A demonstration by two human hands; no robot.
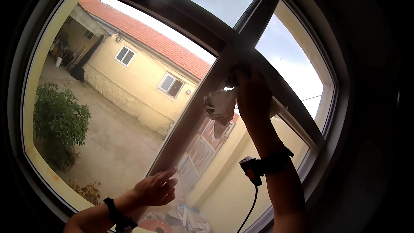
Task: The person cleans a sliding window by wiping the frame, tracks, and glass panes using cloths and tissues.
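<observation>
My right hand (253, 88) is raised to the upper corner of the right-hand window pane (248, 155), near where the dark frame bars (239, 45) cross. It is closed on a crumpled white cloth (221, 105), which hangs out to the left; a pale corner of it shows to the right of the wrist. The fingertips are in shadow. Lower down, my left hand (156, 187) is beside the slanting upright bar (179, 140), empty, with its fingers loosely bent and apart. Whether it touches the bar or the glass I cannot tell.
A dark band with a small device (251, 168) and a hanging cable (251, 207) is on my right wrist; another band (114, 211) circles my left. Beyond the glass are a yellow house (138, 75), a bush (60, 118) and a metal gate (200, 151).
</observation>
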